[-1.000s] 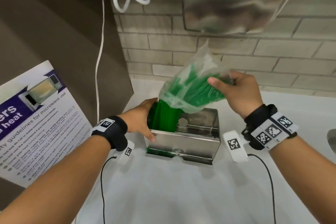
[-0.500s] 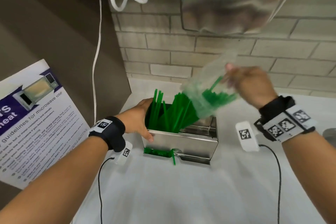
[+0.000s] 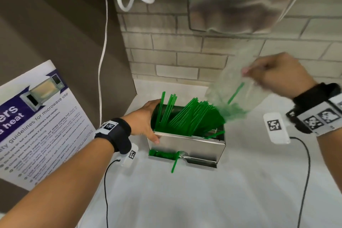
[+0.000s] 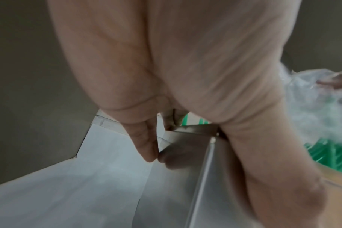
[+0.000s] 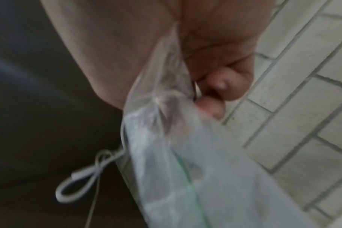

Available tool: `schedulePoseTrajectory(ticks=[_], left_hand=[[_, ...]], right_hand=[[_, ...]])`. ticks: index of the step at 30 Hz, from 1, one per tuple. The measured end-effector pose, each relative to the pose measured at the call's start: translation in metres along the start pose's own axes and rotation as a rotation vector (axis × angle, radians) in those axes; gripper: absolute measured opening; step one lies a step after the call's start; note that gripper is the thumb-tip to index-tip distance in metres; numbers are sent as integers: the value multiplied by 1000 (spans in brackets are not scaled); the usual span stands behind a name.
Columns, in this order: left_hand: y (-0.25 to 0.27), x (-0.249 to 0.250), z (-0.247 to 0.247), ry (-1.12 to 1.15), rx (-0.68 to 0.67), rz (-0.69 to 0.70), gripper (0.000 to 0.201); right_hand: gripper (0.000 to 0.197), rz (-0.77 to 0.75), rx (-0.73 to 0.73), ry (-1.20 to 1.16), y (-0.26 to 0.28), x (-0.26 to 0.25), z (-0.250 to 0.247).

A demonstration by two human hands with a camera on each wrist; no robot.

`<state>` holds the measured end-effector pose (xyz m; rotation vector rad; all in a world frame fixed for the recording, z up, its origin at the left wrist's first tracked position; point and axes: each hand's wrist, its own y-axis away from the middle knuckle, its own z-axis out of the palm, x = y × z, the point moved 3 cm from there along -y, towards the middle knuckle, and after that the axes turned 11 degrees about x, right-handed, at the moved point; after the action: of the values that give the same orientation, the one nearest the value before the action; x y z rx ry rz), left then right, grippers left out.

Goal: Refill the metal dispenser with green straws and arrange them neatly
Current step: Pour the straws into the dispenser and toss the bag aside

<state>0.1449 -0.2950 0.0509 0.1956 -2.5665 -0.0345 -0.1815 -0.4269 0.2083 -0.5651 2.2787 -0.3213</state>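
Most of the green straws already stand in the metal dispenser, so the refilling looks nearly done, but they lean every which way, fanned toward the right and poking above the rim. One straw shows inside the clear plastic bag, and a blurred green cluster sits at the bag's mouth just over the dispenser's right end, so I judge a few are not yet out. Another straw sticks out of the slot at the front bottom onto the white table. What is left, as I judge it: emptying the bag, then levelling and straightening the pile.

The left hand holds the dispenser at its left end, thumb on the front face and fingers curled over the rim; the left wrist view shows fingertips touching the side wall. The right hand is raised up and to the right of the dispenser, well apart from it, pinching the closed end of the bag between thumb and fingers, so the bag hangs mouth-down toward the straws.
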Motion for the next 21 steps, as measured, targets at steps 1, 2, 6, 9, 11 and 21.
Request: schedulePoseTrajectory(ticks=[1,2,6,9,11,21], left_hand=[[0,0,0,-3,0,-4,146],[0,0,0,-7,-3,-10,147],[-3,0,1,-9,-6,-12,148],[-2,0,2,-1,2,-14,147],[-1,1,1,-1,-4,-18,146],[2,4,-2,-12,-2,-21,144]], right_hand=[[27,-2,48,-44,-2,-2,-8],[27,-21,42,-49,-2,-8,-12],[28,-88,51,41,7,-23,-30],[34,-62,201,-220,1,-32,-44],[36,-69,63,-201,7,-44,-25],[27,-32,337,-524,-4,-49,-47]])
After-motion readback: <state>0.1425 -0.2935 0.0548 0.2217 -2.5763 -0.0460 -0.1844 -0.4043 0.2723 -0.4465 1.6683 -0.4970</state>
